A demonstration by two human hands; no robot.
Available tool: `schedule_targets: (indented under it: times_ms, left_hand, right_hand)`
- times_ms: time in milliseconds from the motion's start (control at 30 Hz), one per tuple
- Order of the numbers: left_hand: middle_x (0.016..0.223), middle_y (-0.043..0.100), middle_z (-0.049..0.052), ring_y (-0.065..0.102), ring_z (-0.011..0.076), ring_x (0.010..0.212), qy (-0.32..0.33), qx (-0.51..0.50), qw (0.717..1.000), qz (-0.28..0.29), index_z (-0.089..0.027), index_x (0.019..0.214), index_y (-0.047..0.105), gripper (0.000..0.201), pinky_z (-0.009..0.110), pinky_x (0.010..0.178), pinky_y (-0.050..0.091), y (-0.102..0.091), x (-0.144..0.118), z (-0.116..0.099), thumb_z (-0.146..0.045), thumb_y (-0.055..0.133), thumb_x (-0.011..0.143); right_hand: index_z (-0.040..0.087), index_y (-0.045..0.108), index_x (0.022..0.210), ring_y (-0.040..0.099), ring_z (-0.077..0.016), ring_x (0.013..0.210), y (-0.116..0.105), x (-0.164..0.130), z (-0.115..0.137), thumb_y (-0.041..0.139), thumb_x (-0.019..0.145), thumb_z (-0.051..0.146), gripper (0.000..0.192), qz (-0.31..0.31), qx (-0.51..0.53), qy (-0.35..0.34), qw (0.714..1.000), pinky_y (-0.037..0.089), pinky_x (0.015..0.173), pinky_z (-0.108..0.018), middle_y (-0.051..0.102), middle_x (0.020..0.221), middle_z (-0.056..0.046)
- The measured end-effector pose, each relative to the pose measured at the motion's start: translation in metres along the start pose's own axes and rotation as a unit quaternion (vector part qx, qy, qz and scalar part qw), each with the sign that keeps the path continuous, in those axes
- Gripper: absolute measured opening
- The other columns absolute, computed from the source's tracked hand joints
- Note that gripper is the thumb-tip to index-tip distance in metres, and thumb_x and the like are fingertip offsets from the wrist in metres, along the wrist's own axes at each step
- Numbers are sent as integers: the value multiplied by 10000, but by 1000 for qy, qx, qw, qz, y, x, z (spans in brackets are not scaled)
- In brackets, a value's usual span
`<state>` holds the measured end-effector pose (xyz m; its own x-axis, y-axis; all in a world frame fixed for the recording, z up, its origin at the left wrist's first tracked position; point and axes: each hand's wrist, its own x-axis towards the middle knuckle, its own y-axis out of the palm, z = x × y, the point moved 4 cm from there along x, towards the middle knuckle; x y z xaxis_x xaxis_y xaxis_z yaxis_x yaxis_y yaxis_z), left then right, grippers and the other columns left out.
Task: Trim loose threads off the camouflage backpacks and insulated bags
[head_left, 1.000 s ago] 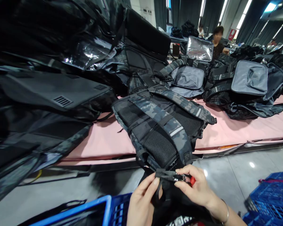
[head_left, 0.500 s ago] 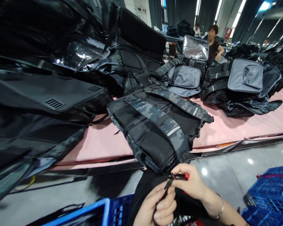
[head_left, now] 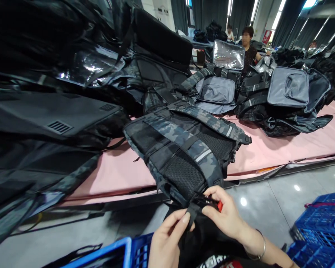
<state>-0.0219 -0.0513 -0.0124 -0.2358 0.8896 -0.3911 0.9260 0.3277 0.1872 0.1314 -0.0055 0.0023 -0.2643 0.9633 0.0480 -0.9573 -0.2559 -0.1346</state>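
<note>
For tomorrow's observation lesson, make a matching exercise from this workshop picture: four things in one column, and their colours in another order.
Things:
1. camouflage backpack
2. table cover
3. crate
4. small tool in the right hand

Colours:
A. blue
B. red
C. dark grey and black
D. pink

The left hand pinches a black strap at the backpack's lower edge.

Pairs: 1-C, 2-D, 3-A, 4-B

The dark grey-and-black camouflage fabric backpack (head_left: 181, 149) has black mesh padding and a pale reflective stripe on its strap, and it lies on a pink-covered counter (head_left: 268, 149). The open bags (head_left: 216, 91) behind show plain grey linings, one with a silver foil lid (head_left: 228, 55). Bright blue plastic crates (head_left: 321, 230) stand on the glossy grey floor (head_left: 268, 208).
</note>
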Motion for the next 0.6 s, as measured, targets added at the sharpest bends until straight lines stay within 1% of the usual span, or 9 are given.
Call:
schedule_targets:
  times_ms: [67,167,233,333,467,500,533,567,600]
  left_hand:
    - [561,596,-4,504,122,600,5,-18,1000,-11,-172,625,682,323,194,606,443,1,0,-2,-474,773,558]
    - [602,610,-1,510,126,636,8,-27,999,-23,-171,649,687,320,195,642,438,0,0,-3,-458,786,548]
    - [626,616,-1,513,129,653,9,-29,999,-23,-173,670,692,315,198,656,438,0,1,-3,-449,788,550]
    - [600,598,-3,508,130,646,16,-24,999,-15,-174,651,681,313,201,660,441,1,1,-4,-463,771,572]
    - [604,611,12,544,153,654,35,13,999,11,-174,662,675,294,225,655,464,-3,2,-2,-464,717,639]
    - [630,627,25,564,167,667,54,33,998,15,-175,678,679,300,244,659,476,-5,2,-2,-476,669,686]
    - [681,650,40,585,184,696,87,67,994,14,-179,707,686,313,269,679,488,-6,3,-2,-480,606,742]
    - [761,672,57,605,202,747,139,116,983,9,-184,755,694,322,296,716,496,-7,5,-4,-467,545,791]
    - [861,683,73,615,220,819,209,181,961,3,-191,823,699,317,326,772,494,-7,7,-7,-443,506,821]
  right_hand:
    - [201,550,978,514,-109,630,-8,-4,7,593,796,271,201,-19,-71,-49,996,408,599,-216,582,728,23]
    - [203,580,951,569,-124,664,-16,-13,14,597,794,266,170,-17,-167,-127,977,435,630,-225,640,785,-6]
    - [196,600,940,582,-128,633,-16,-17,14,627,775,284,189,-7,-204,-159,966,442,603,-225,656,760,-14]
    - [189,622,915,564,-118,550,-14,-19,11,634,774,300,180,-7,-215,-171,961,433,540,-218,649,681,-7]
    - [202,636,853,542,-101,508,-15,-18,9,618,788,284,106,-29,-168,-154,973,421,519,-210,643,641,9]
    - [203,635,848,531,-97,501,-16,-18,8,619,786,277,97,-32,-151,-146,977,412,513,-209,635,632,15]
    - [203,631,847,516,-92,493,-17,-19,7,623,780,268,94,-34,-131,-136,981,399,503,-208,621,622,22]
    - [203,623,846,492,-85,482,-18,-19,6,627,771,257,92,-35,-108,-125,986,380,488,-206,599,608,32]
    - [203,613,844,462,-79,471,-20,-19,4,631,761,245,95,-38,-82,-112,990,355,473,-204,571,595,44]
